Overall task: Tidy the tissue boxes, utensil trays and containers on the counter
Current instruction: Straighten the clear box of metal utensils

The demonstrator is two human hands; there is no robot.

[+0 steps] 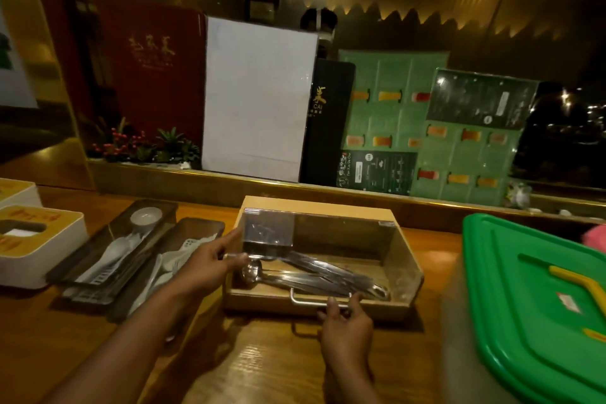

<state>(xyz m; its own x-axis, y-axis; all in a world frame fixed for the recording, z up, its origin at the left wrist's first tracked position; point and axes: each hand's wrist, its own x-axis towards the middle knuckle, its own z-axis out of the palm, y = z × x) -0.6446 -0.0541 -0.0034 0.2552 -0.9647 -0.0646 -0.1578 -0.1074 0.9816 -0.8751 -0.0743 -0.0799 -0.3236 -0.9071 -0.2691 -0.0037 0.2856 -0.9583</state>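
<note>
A wooden utensil box (403,305) with a clear hinged lid (344,236) stands mid-counter and holds metal ladles and tongs (314,275). My left hand (210,262) grips the lid's left corner. My right hand (344,315) closes on the metal handle (305,300) at the box's front. Left of the box lie two dark utensil trays (114,252) (210,226) with white spoons. Two white tissue boxes (36,252) (16,193) stand at the far left.
A green plastic container lid (537,305) with a yellow handle fills the right side. Menus and boards (259,98) lean on the ledge behind the counter. A small plant (147,144) sits at the back left. Bare wood counter (262,364) lies in front of the box.
</note>
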